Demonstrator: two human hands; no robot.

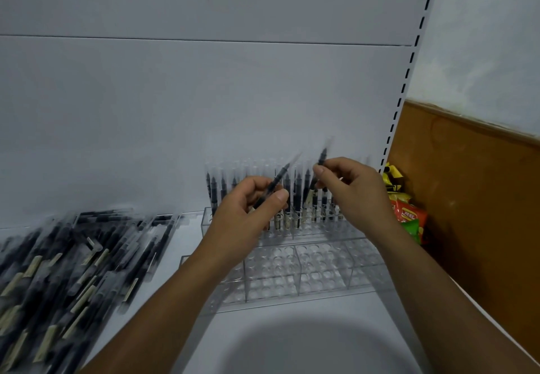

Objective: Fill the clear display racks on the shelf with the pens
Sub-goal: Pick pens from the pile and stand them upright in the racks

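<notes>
A clear stepped display rack [306, 268] stands on the white shelf [187, 242]. Its back row holds several upright black pens [297, 198]; the front rows of round holes show no pens. My left hand [248, 212] pinches a black pen [279, 177] that tilts up to the right over the rack. My right hand [353, 189] pinches another black pen [321, 158] above the back row. Both held pens are blurred.
A big heap of loose black pens [67, 262] in clear sleeves lies on the shelf at the left. Colourful snack packets [409, 215] sit to the right of the rack, against a brown panel [473, 198]. The white back wall rises right behind the rack.
</notes>
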